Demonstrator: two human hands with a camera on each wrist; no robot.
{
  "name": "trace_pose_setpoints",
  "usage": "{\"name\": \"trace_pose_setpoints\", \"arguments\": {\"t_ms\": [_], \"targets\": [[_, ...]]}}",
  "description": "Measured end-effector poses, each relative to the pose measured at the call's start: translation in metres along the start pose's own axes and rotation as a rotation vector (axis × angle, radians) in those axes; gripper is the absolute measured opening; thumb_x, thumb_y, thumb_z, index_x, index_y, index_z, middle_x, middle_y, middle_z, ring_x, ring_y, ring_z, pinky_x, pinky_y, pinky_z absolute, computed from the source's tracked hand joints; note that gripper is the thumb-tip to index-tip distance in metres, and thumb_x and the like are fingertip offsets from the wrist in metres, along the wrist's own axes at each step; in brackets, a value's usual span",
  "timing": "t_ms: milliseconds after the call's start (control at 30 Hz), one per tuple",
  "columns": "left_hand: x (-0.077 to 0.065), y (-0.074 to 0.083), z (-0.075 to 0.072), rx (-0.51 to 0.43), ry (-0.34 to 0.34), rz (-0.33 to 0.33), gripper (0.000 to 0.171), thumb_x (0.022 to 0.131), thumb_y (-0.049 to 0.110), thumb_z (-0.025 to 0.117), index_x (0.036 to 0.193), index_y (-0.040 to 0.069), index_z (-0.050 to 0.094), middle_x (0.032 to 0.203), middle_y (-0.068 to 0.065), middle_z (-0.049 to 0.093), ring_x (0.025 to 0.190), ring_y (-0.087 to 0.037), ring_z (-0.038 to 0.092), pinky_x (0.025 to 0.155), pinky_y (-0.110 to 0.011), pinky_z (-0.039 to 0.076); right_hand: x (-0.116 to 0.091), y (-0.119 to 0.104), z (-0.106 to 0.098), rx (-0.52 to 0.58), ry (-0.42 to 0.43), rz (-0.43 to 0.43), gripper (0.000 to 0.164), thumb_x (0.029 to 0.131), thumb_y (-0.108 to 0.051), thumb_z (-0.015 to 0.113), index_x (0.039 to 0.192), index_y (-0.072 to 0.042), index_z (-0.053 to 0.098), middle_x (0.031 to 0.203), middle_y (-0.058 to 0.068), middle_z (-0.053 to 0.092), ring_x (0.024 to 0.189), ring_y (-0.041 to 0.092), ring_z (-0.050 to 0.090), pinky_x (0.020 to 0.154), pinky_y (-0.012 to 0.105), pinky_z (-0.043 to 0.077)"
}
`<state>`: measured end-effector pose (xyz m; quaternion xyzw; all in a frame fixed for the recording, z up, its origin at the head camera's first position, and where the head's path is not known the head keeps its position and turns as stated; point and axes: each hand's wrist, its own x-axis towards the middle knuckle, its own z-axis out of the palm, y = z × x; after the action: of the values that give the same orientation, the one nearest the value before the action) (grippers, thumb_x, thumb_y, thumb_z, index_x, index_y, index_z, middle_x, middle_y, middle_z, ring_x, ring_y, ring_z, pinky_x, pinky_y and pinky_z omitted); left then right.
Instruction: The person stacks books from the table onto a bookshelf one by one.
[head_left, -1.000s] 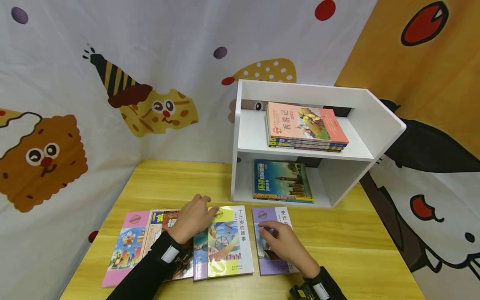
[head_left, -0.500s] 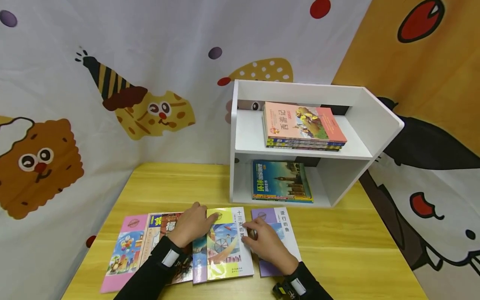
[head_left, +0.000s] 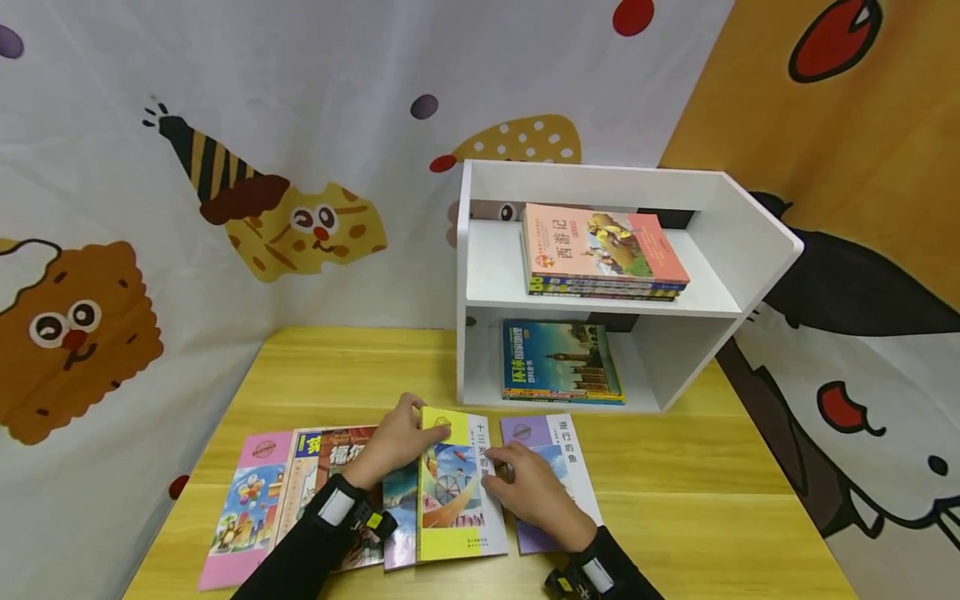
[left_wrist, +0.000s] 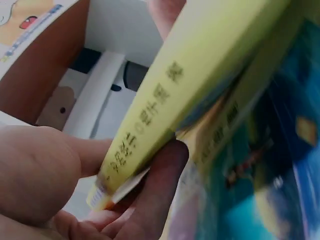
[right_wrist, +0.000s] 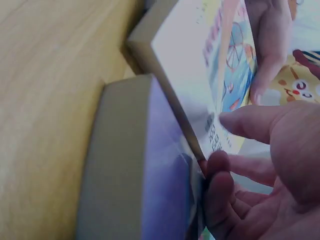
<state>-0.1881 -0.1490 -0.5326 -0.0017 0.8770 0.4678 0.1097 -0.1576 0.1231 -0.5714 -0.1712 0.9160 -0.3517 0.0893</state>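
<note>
A yellow and white storybook [head_left: 453, 540] lies in front of me, its left spine side tipped up off the book [head_left: 400, 508] beneath. My left hand [head_left: 392, 447] pinches it near the top left corner. In the left wrist view its yellow spine [left_wrist: 145, 117] shows between thumb and fingers. My right hand [head_left: 538, 493] grips the right edge, thumb on the cover; the right wrist view shows the fingers curled under that edge. Partly behind this hand is a purple and white book [head_left: 576, 471], flat on the table.
Left of my hands lie a pink book [head_left: 232, 564] and a brown-red one [head_left: 341, 446], overlapping others. A white two-tier shelf [head_left: 600, 308] stands at the back right. It holds a stack of pink-covered books [head_left: 600, 246] above and blue-covered books [head_left: 558, 362] below.
My right hand has moved left from over the purple book to the yellow book's right edge. My left hand has lifted the yellow book's spine side and shifted slightly right.
</note>
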Motion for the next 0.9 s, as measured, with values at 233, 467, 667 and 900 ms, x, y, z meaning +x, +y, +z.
{"name": "trace_pose_setpoints", "arguments": {"t_ms": [233, 467, 667, 900], "targets": [[-0.01, 0.028, -0.003, -0.066, 0.059, 0.061, 0.059, 0.104, 0.038, 0.079, 0.154, 0.015, 0.06, 0.143, -0.024, 0.07, 0.111, -0.032, 0.076, 0.085, -0.047, 0.064, -0.002, 0.009, -0.011, 0.334, -0.015, 0.104, 0.076, 0.11, -0.047, 0.069, 0.171, -0.011, 0.042, 0.134, 0.009, 0.071, 0.082, 0.012, 0.065, 0.062, 0.028, 0.056], [-0.025, 0.061, -0.019, -0.32, 0.067, 0.24, 0.045, 0.107, 0.027, 0.077, 0.146, 0.01, 0.061, 0.117, -0.014, 0.081, 0.088, -0.023, 0.078, 0.07, -0.032, 0.063, -0.011, 0.01, -0.024, 0.61, -0.065, 0.109, 0.067, 0.112, -0.05, 0.063, 0.168, -0.015, 0.048, 0.146, 0.017, 0.069, 0.115, 0.023, 0.076, 0.09, 0.032, 0.065], [-0.03, 0.077, -0.023, -0.442, 0.01, 0.287, 0.054, 0.107, 0.031, 0.077, 0.153, 0.016, 0.054, 0.124, -0.017, 0.08, 0.093, -0.024, 0.079, 0.076, -0.033, 0.065, -0.021, 0.002, -0.032, 0.78, -0.082, 0.052, 0.058, 0.117, -0.042, 0.056, 0.159, -0.003, 0.053, 0.126, 0.021, 0.079, 0.099, 0.027, 0.084, 0.082, 0.039, 0.069], [-0.022, 0.059, -0.012, -0.359, -0.035, 0.306, 0.062, 0.112, 0.038, 0.069, 0.166, 0.021, 0.044, 0.126, -0.014, 0.076, 0.081, -0.016, 0.065, 0.064, -0.027, 0.049, -0.036, 0.006, -0.026, 0.876, -0.04, 0.051, 0.058, 0.118, -0.035, 0.054, 0.162, 0.002, 0.046, 0.12, 0.004, 0.083, 0.097, 0.024, 0.084, 0.081, 0.037, 0.069]]}}
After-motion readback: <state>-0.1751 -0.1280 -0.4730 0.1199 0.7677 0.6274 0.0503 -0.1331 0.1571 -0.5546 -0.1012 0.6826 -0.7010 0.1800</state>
